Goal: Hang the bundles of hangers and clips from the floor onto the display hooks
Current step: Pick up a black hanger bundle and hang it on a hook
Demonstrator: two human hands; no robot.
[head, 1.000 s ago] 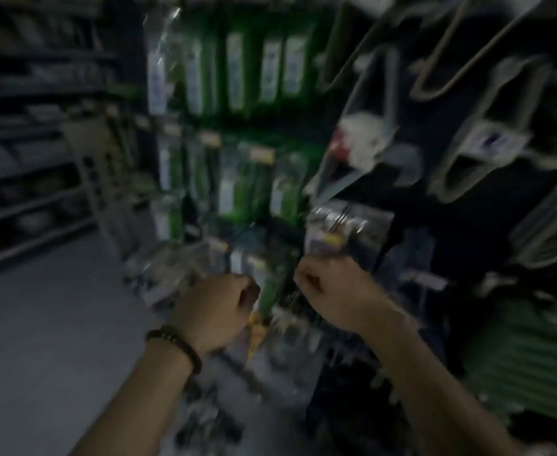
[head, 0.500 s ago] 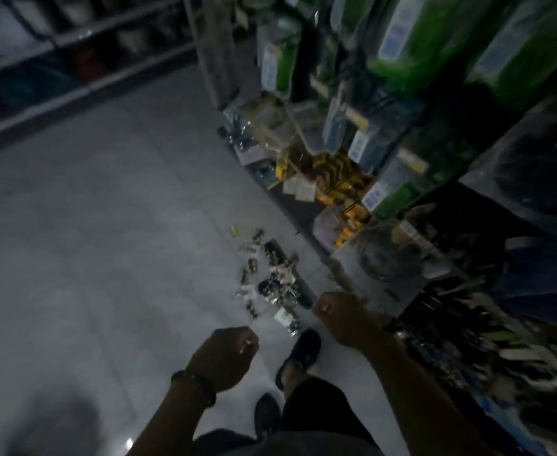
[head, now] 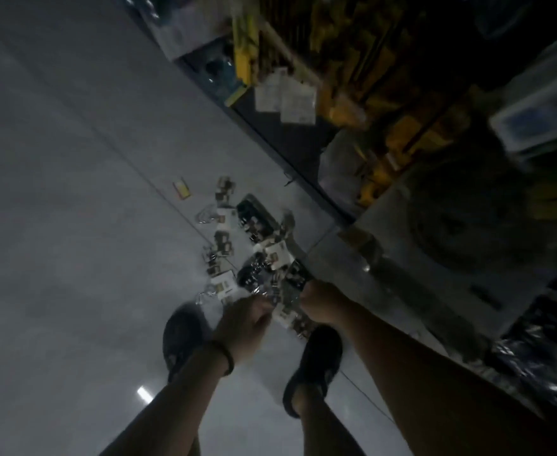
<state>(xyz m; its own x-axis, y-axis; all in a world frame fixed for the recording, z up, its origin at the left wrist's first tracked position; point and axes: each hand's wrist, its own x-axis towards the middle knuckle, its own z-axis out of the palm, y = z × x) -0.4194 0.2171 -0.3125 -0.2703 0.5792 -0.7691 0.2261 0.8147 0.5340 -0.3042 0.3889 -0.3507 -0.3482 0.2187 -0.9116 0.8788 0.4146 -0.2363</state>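
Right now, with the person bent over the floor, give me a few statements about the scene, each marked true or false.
1. Both the left hand and the right hand are down at the pile of bundles on the floor. True.
2. The bracelet is on the right wrist. False: it is on the left wrist.
3. A yellow card lies on the floor apart from the pile. True.
4. The person is barefoot. False: dark shoes are on both feet.
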